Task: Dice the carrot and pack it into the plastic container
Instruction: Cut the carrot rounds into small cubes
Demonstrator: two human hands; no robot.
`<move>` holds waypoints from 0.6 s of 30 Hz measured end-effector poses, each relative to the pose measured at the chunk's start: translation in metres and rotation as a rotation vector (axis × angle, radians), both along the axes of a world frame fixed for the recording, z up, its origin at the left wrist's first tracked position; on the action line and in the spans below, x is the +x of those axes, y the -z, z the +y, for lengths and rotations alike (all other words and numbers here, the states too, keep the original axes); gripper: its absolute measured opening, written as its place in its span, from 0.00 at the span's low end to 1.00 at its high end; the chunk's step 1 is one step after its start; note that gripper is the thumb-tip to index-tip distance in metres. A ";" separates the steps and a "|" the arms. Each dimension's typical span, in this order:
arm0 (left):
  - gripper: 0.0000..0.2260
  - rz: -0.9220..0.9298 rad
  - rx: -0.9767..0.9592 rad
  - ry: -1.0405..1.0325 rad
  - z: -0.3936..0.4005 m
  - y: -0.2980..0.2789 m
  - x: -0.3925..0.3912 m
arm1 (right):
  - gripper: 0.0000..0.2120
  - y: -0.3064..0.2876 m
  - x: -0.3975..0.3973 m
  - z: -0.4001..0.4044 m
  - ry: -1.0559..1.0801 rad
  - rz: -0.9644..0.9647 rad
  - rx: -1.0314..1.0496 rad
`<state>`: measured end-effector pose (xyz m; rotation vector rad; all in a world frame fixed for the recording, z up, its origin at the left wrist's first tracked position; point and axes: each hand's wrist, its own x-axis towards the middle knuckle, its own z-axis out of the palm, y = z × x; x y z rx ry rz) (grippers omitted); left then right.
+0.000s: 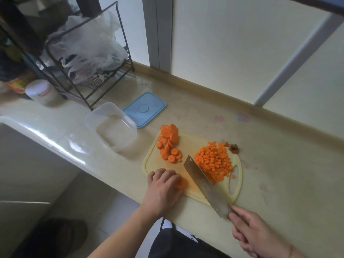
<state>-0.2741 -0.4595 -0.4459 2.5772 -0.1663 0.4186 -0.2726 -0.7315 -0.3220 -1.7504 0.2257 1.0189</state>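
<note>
Carrot bits (214, 163) sit piled on the cutting board (193, 146). The left hand (163, 190) holds carrot slices (181, 183) down. The right hand (255, 231) grips the knife (202, 183).

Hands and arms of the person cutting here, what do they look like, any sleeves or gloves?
Both are bare: no gloves, rings or watch show on the left hand or right hand. No sleeves show on the forearms as far as the frame reaches.
</note>
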 end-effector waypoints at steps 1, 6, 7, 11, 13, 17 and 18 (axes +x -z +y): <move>0.14 0.013 -0.011 -0.032 -0.005 -0.002 -0.001 | 0.12 0.001 0.006 -0.005 -0.024 -0.001 -0.005; 0.16 0.120 -0.039 -0.167 -0.037 -0.009 -0.010 | 0.08 0.007 0.034 -0.025 -0.098 -0.009 0.017; 0.17 0.138 -0.025 -0.175 -0.044 -0.009 -0.010 | 0.07 0.008 0.038 -0.029 -0.107 -0.005 0.030; 0.19 0.120 -0.006 -0.203 -0.066 -0.007 -0.006 | 0.10 0.013 0.047 -0.033 -0.138 -0.010 0.070; 0.19 0.062 -0.022 -0.240 -0.075 -0.003 -0.004 | 0.11 0.016 0.046 -0.033 -0.186 -0.095 0.058; 0.11 -0.122 -0.019 -0.107 -0.077 0.009 -0.009 | 0.16 0.022 0.041 -0.034 -0.291 -0.323 0.020; 0.10 -0.136 0.003 -0.045 -0.076 0.012 -0.010 | 0.16 0.023 0.040 -0.035 -0.298 -0.355 0.007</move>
